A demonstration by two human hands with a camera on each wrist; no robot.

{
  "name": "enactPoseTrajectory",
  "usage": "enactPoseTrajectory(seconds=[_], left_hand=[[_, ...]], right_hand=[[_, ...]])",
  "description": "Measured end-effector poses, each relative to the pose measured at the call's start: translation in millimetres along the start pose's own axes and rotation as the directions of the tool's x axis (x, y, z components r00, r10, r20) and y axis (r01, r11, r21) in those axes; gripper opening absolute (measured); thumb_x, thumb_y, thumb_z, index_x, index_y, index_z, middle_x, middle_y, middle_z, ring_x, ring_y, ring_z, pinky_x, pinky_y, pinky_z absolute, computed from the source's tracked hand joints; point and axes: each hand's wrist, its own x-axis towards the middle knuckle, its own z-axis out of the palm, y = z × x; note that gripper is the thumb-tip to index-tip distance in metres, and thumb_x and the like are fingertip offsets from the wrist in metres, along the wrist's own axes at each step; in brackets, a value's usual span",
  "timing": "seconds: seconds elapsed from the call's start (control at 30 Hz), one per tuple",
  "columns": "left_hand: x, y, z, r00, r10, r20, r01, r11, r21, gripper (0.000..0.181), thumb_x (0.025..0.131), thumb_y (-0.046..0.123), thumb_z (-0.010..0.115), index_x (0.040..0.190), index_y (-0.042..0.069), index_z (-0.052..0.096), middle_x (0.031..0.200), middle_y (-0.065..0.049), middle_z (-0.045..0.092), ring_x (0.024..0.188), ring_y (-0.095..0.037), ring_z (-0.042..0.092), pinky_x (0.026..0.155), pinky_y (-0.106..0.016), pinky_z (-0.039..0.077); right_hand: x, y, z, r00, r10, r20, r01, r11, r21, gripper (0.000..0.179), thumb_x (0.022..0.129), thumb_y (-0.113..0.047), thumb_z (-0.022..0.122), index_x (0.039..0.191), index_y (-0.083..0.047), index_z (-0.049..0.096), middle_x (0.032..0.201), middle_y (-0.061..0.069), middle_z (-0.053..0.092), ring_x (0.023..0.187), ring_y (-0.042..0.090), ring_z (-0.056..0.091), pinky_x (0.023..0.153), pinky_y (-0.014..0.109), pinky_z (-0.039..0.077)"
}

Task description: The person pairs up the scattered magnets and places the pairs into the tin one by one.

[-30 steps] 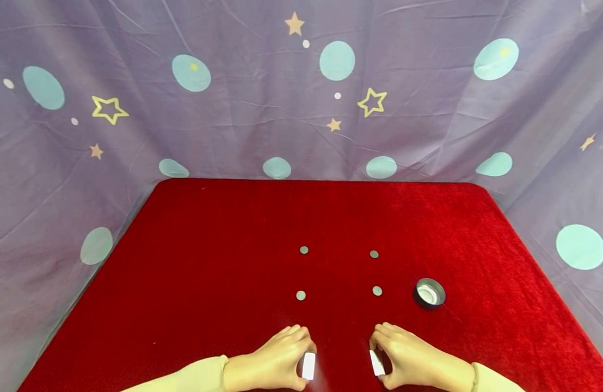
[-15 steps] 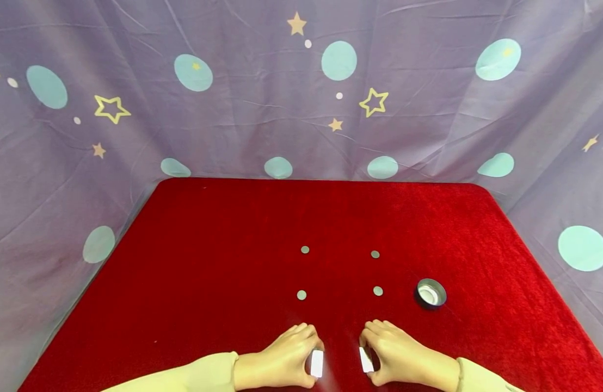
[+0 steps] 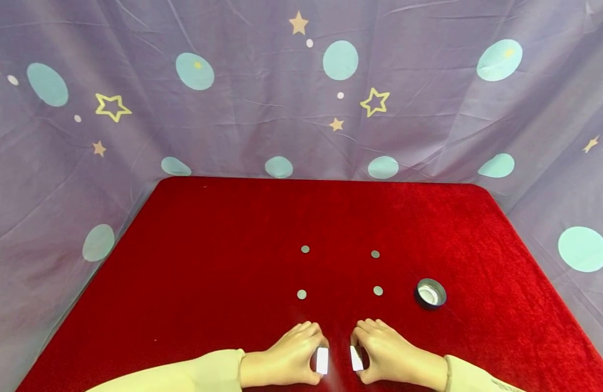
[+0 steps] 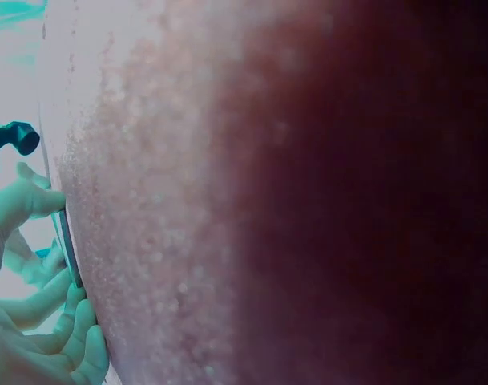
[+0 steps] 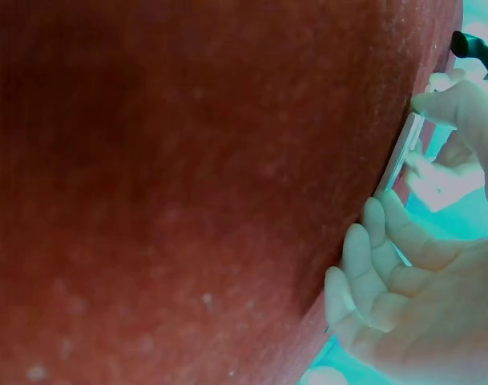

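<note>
Near the table's front edge, my left hand pinches a small flat white rectangular piece between thumb and fingertips. Facing it across a narrow gap, my right hand grips a similar flat white piece the same way. In the left wrist view the left-hand piece appears as a thin dark strip, thumb at one end and fingers at the other. The right-hand piece looks like a thin pale bar in the right wrist view. Both pieces sit low, close to the red cloth; contact with it is hard to tell.
Beyond the hands, several small pale discs lie spaced apart on the red cloth, among them a near-left disc and a near-right disc. A shallow dark-rimmed round tin stands farther right. A purple curtain surrounds the table.
Both hands have drawn closer together with their white pieces, the left moving right and the right moving left, narrowing the gap. The discs and the tin stay in place.
</note>
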Motion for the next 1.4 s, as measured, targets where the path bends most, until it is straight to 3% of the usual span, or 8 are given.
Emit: enactPoseTrajectory(seconds=[0.6, 0.77, 0.93, 1.03, 1.13, 1.4], left_hand=[[7.8, 4.5, 0.9, 0.995, -0.068, 0.072, 0.073, 0.995, -0.075, 0.04, 0.065, 0.032, 0.074, 0.097, 0.013, 0.061, 0.088, 0.011, 0.047, 0.08, 0.0, 0.04, 0.071, -0.012, 0.036], [10.0, 5.5, 0.9, 0.995, -0.07, 0.074, 0.076, 0.994, -0.08, 0.041, 0.065, 0.032, 0.075, 0.099, 0.012, 0.06, 0.09, 0.011, 0.048, 0.082, 0.0, 0.041, 0.072, -0.013, 0.037], [11.8, 7.6, 0.7, 0.993, -0.081, 0.084, 0.089, 0.992, -0.088, 0.041, 0.065, 0.032, 0.075, 0.098, 0.013, 0.059, 0.089, 0.012, 0.047, 0.082, 0.0, 0.041, 0.072, -0.015, 0.038], [13.3, 8.4, 0.4, 0.992, -0.091, 0.089, 0.099, 0.991, -0.091, 0.039, 0.065, 0.03, 0.076, 0.095, 0.014, 0.058, 0.088, 0.012, 0.047, 0.082, 0.0, 0.042, 0.072, -0.015, 0.039], [15.0, 8.9, -0.2, 0.99, -0.102, 0.093, 0.111, 0.99, -0.091, 0.038, 0.064, 0.03, 0.076, 0.092, 0.014, 0.058, 0.086, 0.012, 0.047, 0.081, -0.001, 0.042, 0.071, -0.015, 0.038], [19.7, 12.8, -4.1, 0.974, -0.159, 0.159, 0.177, 0.978, -0.107, 0.038, 0.063, 0.031, 0.078, 0.091, 0.013, 0.058, 0.084, 0.011, 0.046, 0.078, 0.0, 0.041, 0.069, -0.013, 0.038]], right_hand=[[8.3, -8, 1, 1.0, 0.006, -0.009, -0.005, 0.997, 0.083, 0.036, 0.053, -0.034, 0.073, 0.077, -0.015, 0.053, 0.071, -0.014, 0.042, 0.065, -0.002, 0.036, 0.061, 0.021, 0.04], [9.1, -9, 2, 0.999, 0.041, 0.01, -0.041, 0.995, 0.087, 0.037, 0.053, -0.034, 0.073, 0.077, -0.015, 0.053, 0.07, -0.014, 0.042, 0.065, -0.001, 0.037, 0.062, 0.023, 0.042], [10.1, -12, 2, 0.996, 0.072, 0.048, -0.076, 0.993, 0.085, 0.037, 0.054, -0.034, 0.073, 0.08, -0.015, 0.054, 0.073, -0.012, 0.047, 0.07, 0.006, 0.047, 0.068, 0.034, 0.047], [10.4, -11, 2, 0.997, 0.066, 0.048, -0.071, 0.991, 0.115, 0.036, 0.055, -0.032, 0.073, 0.079, -0.015, 0.054, 0.072, -0.013, 0.045, 0.068, 0.005, 0.045, 0.064, 0.025, 0.044], [10.5, -9, 2, 0.997, 0.062, 0.039, -0.068, 0.983, 0.171, 0.033, 0.055, -0.029, 0.074, 0.078, -0.015, 0.054, 0.069, -0.016, 0.039, 0.063, 0.0, 0.036, 0.058, 0.016, 0.034], [9.8, -10, 2, 0.988, 0.126, 0.09, -0.145, 0.952, 0.268, 0.033, 0.056, -0.025, 0.076, 0.079, -0.016, 0.053, 0.069, -0.017, 0.039, 0.064, -0.002, 0.034, 0.06, 0.016, 0.034]])
